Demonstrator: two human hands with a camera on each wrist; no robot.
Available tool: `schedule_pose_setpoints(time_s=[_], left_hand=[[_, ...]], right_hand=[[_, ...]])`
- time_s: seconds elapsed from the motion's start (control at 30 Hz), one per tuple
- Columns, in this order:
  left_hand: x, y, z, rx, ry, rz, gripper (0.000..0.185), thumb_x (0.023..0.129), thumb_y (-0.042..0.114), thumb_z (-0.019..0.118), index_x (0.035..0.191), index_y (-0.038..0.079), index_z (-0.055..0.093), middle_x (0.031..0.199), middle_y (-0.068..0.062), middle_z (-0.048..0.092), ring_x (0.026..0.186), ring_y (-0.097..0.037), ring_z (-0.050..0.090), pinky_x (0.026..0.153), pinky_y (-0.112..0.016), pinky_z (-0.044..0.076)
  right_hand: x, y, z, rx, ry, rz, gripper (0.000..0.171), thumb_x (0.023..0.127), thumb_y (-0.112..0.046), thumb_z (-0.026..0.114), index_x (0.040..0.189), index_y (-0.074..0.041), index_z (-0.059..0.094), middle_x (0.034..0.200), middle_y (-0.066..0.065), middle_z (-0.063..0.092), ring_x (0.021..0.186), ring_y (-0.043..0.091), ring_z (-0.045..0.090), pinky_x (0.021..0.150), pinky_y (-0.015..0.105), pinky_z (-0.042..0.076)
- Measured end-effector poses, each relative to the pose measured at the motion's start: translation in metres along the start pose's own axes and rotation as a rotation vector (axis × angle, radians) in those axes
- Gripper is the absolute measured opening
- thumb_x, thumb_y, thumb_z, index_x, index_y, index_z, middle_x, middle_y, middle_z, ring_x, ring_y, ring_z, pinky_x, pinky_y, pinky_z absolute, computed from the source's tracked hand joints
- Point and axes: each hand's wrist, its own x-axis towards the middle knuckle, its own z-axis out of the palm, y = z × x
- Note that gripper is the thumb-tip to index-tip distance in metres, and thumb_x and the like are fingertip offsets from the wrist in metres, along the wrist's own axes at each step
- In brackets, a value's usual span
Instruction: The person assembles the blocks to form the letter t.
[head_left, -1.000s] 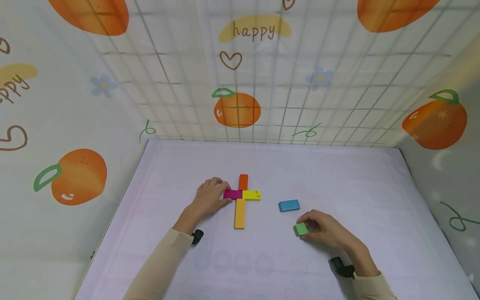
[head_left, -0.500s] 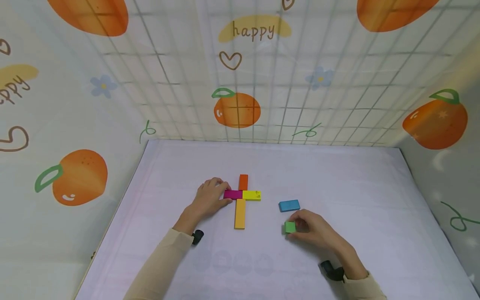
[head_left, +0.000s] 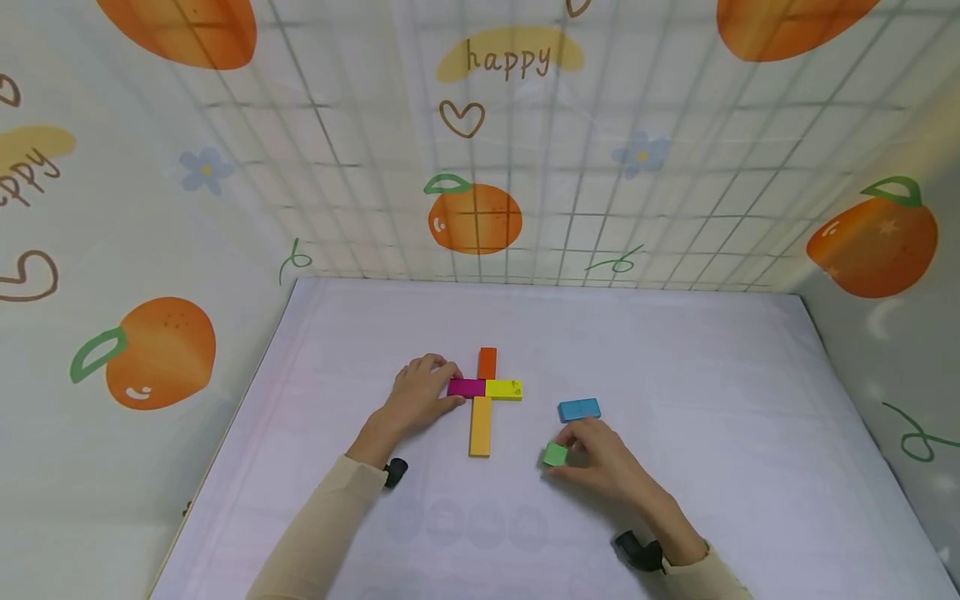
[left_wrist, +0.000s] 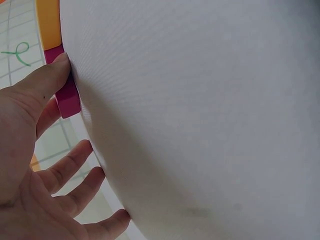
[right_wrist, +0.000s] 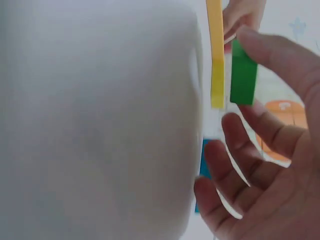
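On the white table, several coloured blocks lie in a cross. My left hand [head_left: 417, 395] pinches the magenta block [head_left: 467, 387] by its left part, thumb on the near side; the left wrist view shows the thumb on that magenta block [left_wrist: 68, 97]. A yellow block [head_left: 503, 390] meets its right end. Behind the join lies a red-orange block [head_left: 487, 363], and a longer orange-yellow block [head_left: 480, 427] runs toward me. Between right thumb and index finger, my right hand [head_left: 611, 467] holds a green block [head_left: 555, 454], right of the cross. The right wrist view shows the green block [right_wrist: 243, 77] apart from the others.
A blue block [head_left: 579, 409] lies on the table [head_left: 675, 358] just behind my right hand. Fabric walls [head_left: 360, 200] printed with oranges stand at the back and both sides. A black wrist camera [head_left: 637, 551] hangs below my right wrist.
My right hand has moved left with the green block, toward the cross, passing in front of the blue block. The left hand and the cross of blocks have stayed put.
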Motion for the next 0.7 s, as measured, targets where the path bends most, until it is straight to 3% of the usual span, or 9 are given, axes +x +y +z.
schedule_pose_setpoints(time_s=[0.5, 0.7], left_hand=[[0.000, 0.001, -0.002, -0.005, -0.004, -0.003, 0.038, 0.078, 0.041, 0.071, 0.110, 0.028, 0.057, 0.124, -0.005, 0.045, 0.117, -0.026, 0.035, 0.097, -0.054, 0.029], [0.000, 0.000, -0.002, -0.012, -0.005, 0.006, 0.038, 0.078, 0.041, 0.071, 0.111, 0.027, 0.056, 0.123, -0.005, 0.045, 0.118, -0.028, 0.035, 0.097, -0.056, 0.029]], right_hand=[[0.018, -0.026, 0.023, -0.004, -0.006, -0.008, 0.036, 0.069, -0.041, 0.079, 0.091, -0.024, 0.056, 0.089, -0.010, 0.051, 0.084, 0.013, 0.049, 0.074, 0.033, 0.040], [0.024, -0.038, 0.035, -0.051, -0.019, 0.032, 0.038, 0.067, -0.043, 0.079, 0.091, -0.026, 0.056, 0.090, -0.008, 0.052, 0.086, 0.010, 0.046, 0.075, 0.036, 0.036]])
